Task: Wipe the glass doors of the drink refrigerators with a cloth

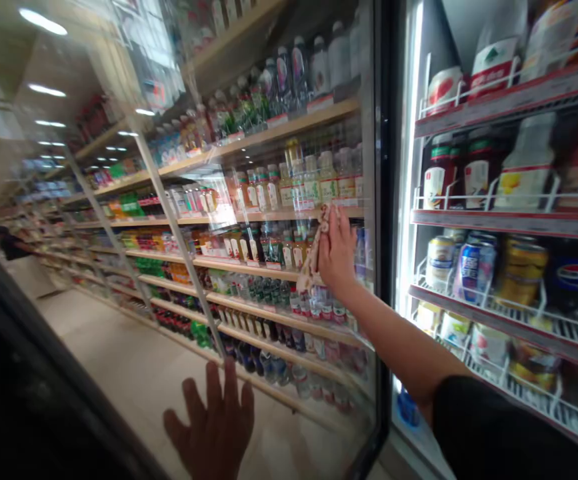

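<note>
A glass fridge door [269,313] in a black frame stands swung open in front of me. My right hand [337,252], arm stretched out, presses a pale patterned cloth [311,270] to the pane near the door's right side. Part of the cloth hangs out beside the fingers, and the rest is hidden under the hand. Lower down, in shadow, my left hand [213,423] is raised with its fingers spread and nothing in it. It is at the glass, though I cannot tell whether it touches.
To the right, the lit fridge holds drink bottles [526,163] and cans [473,267] on wire-fronted shelves. Through the glass, long wooden shelves [269,270] of bottles run along an aisle floor [103,340]. A person in dark clothing [13,243] is far off at the left.
</note>
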### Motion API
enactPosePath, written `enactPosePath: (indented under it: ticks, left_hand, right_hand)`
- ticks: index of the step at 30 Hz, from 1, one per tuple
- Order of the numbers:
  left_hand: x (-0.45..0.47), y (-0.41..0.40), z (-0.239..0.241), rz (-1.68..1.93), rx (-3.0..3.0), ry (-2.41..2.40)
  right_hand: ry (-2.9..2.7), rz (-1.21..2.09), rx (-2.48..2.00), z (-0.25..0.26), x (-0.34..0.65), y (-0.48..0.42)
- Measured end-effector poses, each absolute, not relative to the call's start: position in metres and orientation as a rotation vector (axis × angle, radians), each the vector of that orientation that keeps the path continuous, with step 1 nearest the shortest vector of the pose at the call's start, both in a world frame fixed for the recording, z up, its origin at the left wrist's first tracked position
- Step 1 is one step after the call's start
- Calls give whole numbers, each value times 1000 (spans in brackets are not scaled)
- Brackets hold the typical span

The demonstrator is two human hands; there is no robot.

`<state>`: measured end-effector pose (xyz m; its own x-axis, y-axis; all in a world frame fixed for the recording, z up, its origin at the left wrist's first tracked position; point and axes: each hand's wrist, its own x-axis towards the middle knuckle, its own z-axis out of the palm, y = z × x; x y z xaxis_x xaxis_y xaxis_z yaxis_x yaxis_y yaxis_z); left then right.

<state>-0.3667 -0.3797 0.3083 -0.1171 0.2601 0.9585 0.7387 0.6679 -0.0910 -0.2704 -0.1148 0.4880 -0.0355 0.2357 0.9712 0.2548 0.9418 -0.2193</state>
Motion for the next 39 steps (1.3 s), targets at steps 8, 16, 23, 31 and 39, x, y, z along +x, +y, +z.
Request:
enactPosePath:
  ticks: [8, 16, 23, 31, 39]
  left_hand:
    - [-364, -377, 317, -434, -808, -1639]
    - [-367, -377, 319, -332, -775, -1618]
    - [-374, -377, 320, -378, -802, -1605]
    - [-374, -376, 321, -422, -830, -1613]
    - [-372, -374, 321, -503, -853, -1600]
  right_hand:
    - [-1676, -159, -269, 546, -272, -103]
    - [-1771, -233, -79, 576, -286, -103]
    - [-1441, 62, -374, 589, -302, -75]
    - [-1718, -220, -202, 607, -288, -98]
    - [-1772, -441, -118, 613, -303, -186]
